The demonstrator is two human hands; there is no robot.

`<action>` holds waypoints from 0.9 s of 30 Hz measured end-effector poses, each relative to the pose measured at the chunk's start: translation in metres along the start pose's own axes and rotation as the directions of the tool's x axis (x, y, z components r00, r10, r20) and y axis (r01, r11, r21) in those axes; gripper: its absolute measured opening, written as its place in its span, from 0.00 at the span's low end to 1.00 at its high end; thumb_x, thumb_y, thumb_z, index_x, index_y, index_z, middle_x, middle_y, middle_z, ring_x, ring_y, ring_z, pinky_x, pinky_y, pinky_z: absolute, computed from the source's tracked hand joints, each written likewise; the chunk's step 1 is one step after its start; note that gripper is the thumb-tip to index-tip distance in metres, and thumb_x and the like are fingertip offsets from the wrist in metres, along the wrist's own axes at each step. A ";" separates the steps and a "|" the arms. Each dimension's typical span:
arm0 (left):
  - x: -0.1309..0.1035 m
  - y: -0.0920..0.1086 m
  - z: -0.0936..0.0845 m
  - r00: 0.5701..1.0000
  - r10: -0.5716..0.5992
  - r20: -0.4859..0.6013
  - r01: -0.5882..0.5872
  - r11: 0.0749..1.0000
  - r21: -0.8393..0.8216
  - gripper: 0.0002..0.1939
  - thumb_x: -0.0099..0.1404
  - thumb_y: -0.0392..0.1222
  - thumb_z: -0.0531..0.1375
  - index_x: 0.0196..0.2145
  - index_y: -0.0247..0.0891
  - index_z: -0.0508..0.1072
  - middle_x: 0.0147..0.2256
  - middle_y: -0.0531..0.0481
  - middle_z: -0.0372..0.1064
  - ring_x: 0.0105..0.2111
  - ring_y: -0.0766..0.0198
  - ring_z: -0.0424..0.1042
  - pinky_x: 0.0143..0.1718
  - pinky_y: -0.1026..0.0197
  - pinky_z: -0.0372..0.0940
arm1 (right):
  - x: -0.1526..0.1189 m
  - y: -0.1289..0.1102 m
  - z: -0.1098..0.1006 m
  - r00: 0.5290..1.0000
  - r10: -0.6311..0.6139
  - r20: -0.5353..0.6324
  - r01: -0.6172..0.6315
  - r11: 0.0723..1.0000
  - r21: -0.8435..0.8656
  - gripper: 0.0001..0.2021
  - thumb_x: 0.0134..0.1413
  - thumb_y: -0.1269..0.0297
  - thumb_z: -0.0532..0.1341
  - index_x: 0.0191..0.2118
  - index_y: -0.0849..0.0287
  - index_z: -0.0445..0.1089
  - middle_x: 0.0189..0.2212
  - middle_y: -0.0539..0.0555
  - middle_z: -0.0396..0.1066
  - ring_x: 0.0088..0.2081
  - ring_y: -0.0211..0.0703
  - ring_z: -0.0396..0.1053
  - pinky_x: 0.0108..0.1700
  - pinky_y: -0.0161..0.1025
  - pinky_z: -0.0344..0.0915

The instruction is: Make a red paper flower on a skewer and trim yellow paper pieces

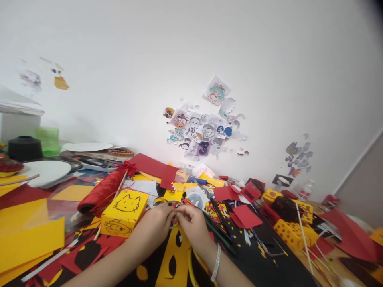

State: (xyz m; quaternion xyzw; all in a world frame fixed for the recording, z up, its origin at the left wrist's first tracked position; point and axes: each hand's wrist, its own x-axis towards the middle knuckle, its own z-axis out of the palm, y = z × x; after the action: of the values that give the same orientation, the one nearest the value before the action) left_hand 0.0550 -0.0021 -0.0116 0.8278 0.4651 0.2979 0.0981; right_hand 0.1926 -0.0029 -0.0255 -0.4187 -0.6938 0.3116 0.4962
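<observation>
My left hand (157, 222) and my right hand (193, 225) meet at the middle of the table, fingertips pinched close together. What they hold between them is too small and too covered to make out. Just below the fingers a yellow paper strip (174, 259) with leaf-shaped cut-outs runs toward me; whether the fingers touch its top end is hidden. Close by my left hand stands a yellow paper box (124, 211) with a cat face drawn on top. A yellow ring-like band (191, 267) curves beneath my right wrist, which wears a sparkly bracelet.
A red thread spool (101, 191) lies left of the box, beside yellow sheets (24, 223). Paper scraps, red cards (247, 216) and a blue glue gun (197, 181) lie ahead. Dotted yellow boxes (295, 232) and thin sticks (303, 237) are at right. A wall stands behind.
</observation>
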 end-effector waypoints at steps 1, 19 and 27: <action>0.000 0.000 0.000 1.000 -0.002 -0.005 0.002 1.000 -0.014 0.15 0.62 0.32 0.46 0.30 0.36 0.72 0.30 0.45 0.72 0.31 0.61 0.70 0.35 0.61 0.62 | 0.000 0.000 0.000 1.000 -0.005 0.003 0.005 1.000 -0.008 0.09 0.48 0.70 0.54 0.30 0.61 0.73 0.25 0.53 0.72 0.27 0.40 0.69 0.30 0.34 0.65; 0.002 -0.004 0.005 0.999 -0.042 0.027 0.041 0.999 0.028 0.16 0.63 0.34 0.45 0.29 0.36 0.72 0.31 0.44 0.72 0.31 0.61 0.70 0.34 0.62 0.62 | 0.001 0.004 0.001 0.996 0.071 0.048 -0.073 0.996 0.050 0.06 0.47 0.68 0.54 0.27 0.60 0.69 0.21 0.50 0.68 0.24 0.38 0.67 0.28 0.34 0.64; 0.002 -0.004 0.004 1.000 -0.010 0.020 0.010 1.000 -0.010 0.16 0.61 0.31 0.45 0.32 0.37 0.72 0.32 0.45 0.73 0.32 0.62 0.70 0.36 0.62 0.63 | 0.004 0.002 -0.007 0.996 0.068 0.059 -0.065 0.997 -0.046 0.08 0.47 0.70 0.54 0.31 0.61 0.71 0.22 0.50 0.69 0.25 0.38 0.68 0.30 0.34 0.65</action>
State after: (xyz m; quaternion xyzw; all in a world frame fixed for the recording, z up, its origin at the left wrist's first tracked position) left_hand 0.0554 0.0020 -0.0153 0.8278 0.4669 0.2917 0.1084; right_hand 0.1996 0.0016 -0.0232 -0.4427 -0.7011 0.3251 0.4548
